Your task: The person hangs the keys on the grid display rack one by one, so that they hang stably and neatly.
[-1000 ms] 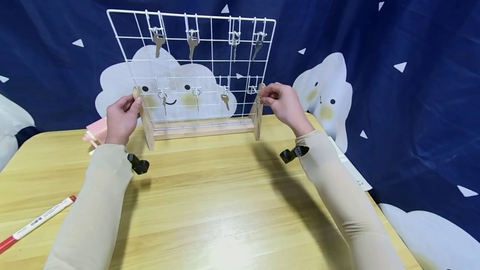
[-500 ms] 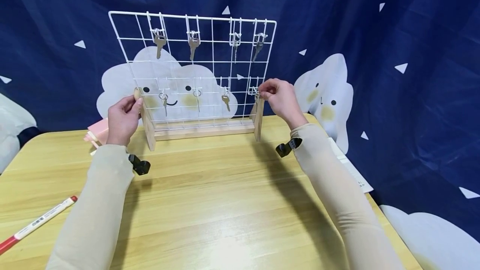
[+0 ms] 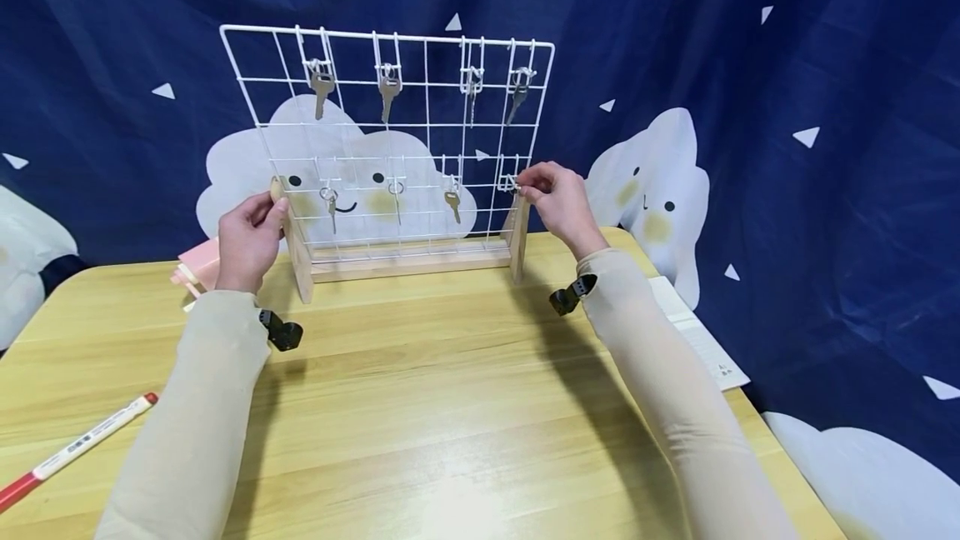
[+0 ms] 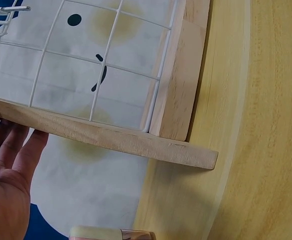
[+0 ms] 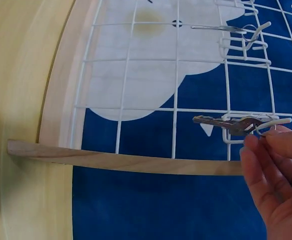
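Observation:
A white wire grid rack (image 3: pixel 427 39) with wooden legs stands on the table, with several keys hanging from its hooks. My left hand (image 3: pixel 247 247) holds the left wooden upright (image 3: pixel 302 267), thumb in front; in the left wrist view its fingers (image 4: pixel 28 152) reach the upright's edge. At the lower right hook (image 5: pixel 281 122), my right hand (image 3: pixel 558 202) pinches the ring of a key (image 5: pixel 228 124). In the right wrist view the ring overlaps the hook; whether it hangs free on it I cannot tell. Another key (image 3: pixel 452 204) hangs on the hook to its left.
A red and white marker (image 3: pixel 82 447) lies at the table's left. Behind my left hand is a pink object (image 3: pixel 201 263), partly hidden. White paper (image 3: pixel 701 340) lies along the right edge. A blue curtain (image 3: pixel 750 148) with cloud prints hangs behind the rack.
My right hand has risen slightly and moved left, bringing the key's ring from beside the right upright up to the lower right hook. The left hand keeps its hold on the upright.

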A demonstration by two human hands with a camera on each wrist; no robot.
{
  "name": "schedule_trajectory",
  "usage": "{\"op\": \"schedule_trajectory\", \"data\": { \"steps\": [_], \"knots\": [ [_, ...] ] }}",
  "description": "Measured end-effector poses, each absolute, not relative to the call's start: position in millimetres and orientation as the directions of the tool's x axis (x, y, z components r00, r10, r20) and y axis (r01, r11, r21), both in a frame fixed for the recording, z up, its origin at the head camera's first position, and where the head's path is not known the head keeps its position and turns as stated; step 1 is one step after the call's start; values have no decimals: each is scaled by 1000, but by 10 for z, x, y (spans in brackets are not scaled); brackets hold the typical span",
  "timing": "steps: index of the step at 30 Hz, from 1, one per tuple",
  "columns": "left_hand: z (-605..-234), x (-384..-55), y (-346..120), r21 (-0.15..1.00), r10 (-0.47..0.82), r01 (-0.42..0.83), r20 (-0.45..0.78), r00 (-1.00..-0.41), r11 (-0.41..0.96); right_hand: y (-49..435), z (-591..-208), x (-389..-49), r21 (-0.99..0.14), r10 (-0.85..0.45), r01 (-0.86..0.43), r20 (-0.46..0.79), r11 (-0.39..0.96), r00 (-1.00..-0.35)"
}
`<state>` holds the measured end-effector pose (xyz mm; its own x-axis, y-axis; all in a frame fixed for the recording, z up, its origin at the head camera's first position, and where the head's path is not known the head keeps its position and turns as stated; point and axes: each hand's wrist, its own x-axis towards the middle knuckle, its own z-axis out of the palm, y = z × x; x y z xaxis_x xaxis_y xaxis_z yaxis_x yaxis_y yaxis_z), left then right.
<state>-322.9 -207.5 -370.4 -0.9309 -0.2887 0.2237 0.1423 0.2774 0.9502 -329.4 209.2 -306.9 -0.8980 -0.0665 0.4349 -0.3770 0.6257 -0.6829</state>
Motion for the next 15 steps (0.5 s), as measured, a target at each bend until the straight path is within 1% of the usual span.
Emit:
{"op": "schedule_trajectory", "data": {
  "steps": [5, 8, 11, 15],
  "knots": [
    [-3668, -3234, -2087, 922, -265, 159, 261, -928, 353, 2150, -3151, -3221, -686, -59, -379, 441, 621, -896],
    [-3639, -3226, -2091, 891, -242, 175, 295, -924, 419, 2182, -3244, -3130, -677, -80, -371, 420, 636, -904],
    [-3617, -3187, -2103, 850, -204, 163, 299, -932, 501, 2187, -3367, -3009, -666, -132, -359, 368, 653, -921],
    [-3611, -3087, -2143, 789, -92, 131, 230, -969, 600, 2167, -3544, -2807, -661, -195, -317, 255, 680, -947]
  ]
}}
